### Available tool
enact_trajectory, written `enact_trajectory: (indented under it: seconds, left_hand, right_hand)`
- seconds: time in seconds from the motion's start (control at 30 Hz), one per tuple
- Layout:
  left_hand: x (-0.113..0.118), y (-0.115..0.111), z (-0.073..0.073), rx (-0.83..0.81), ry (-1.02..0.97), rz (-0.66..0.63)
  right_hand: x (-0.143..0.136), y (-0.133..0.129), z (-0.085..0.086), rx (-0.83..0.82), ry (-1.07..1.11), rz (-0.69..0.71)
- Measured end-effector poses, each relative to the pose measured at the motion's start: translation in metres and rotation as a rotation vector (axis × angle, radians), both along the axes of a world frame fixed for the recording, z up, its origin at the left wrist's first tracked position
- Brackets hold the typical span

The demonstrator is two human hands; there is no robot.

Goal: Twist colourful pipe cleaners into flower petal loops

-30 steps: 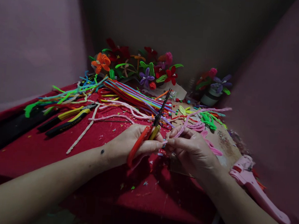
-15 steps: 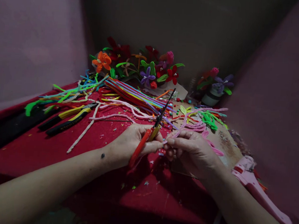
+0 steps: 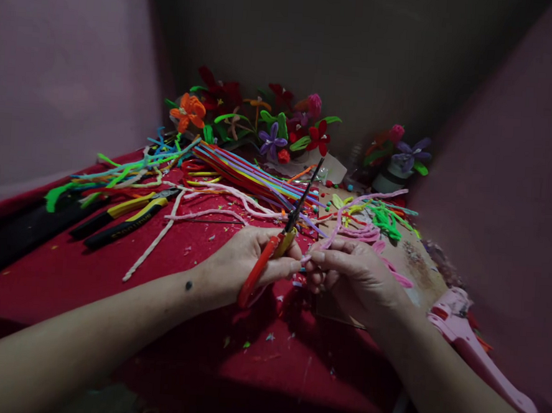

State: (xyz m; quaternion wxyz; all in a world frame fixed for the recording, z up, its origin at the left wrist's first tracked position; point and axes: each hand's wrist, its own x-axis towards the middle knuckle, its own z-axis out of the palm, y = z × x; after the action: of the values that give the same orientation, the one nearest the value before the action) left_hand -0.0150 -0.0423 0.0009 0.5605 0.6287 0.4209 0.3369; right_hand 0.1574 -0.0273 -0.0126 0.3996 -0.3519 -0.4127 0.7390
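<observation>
My left hand (image 3: 258, 258) is closed around scissors (image 3: 263, 265) with red handles, their dark blades pointing up and away. The thumb and fingertips of this hand also pinch one end of a pink pipe cleaner (image 3: 334, 234). Just to the right, my right hand (image 3: 354, 270) is closed in a pinch on the same pipe cleaner close to that end. From there its free length rises and bends off to the right above my knuckles. The fingertips of both hands nearly meet over the red cloth.
Yellow-black pliers (image 3: 130, 219) lie on the left. Behind are a bundle of coloured pipe cleaners (image 3: 254, 177) and pipe-cleaner flowers (image 3: 271, 141). A cardboard sheet (image 3: 422, 265) with green and pink pieces is on the right, beside a pink glue gun (image 3: 477, 346). Scraps dot the red cloth (image 3: 178, 350).
The free end of the pink pipe cleaner has swung slightly up and to the left. Both hands keep nearly the same place and grip.
</observation>
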Motion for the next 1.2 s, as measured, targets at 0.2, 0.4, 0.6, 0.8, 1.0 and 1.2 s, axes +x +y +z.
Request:
enact_trajectory:
  seconds: [0.2, 0.4, 0.6, 0.8, 1.0, 1.2]
  left_hand:
    - [0.0, 0.001, -0.001, 0.017, 0.064, 0.069]
    - [0.002, 0.0, -0.001, 0.047, 0.091, 0.098]
    - [-0.002, 0.004, -0.006, 0.215, 0.259, 0.103]
    - [-0.016, 0.012, -0.013, 0.807, 0.903, 0.315]
    - [-0.011, 0.004, -0.016, 0.752, 1.173, 0.152]
    - [-0.01, 0.005, -0.018, 0.694, 1.296, 0.067]
  right_hand:
    - [-0.002, -0.002, 0.001, -0.01, -0.028, -0.012]
    - [0.0, 0.0, -0.001, 0.003, -0.04, 0.003]
    - [0.002, 0.002, 0.0, 0.034, -0.062, -0.091]
    - [0.003, 0.009, 0.0, 0.177, -0.154, -0.355]
    - [0.006, 0.016, -0.003, 0.214, -0.058, -0.435]
    - [0.005, 0.012, 0.002, 0.188, -0.005, -0.407]
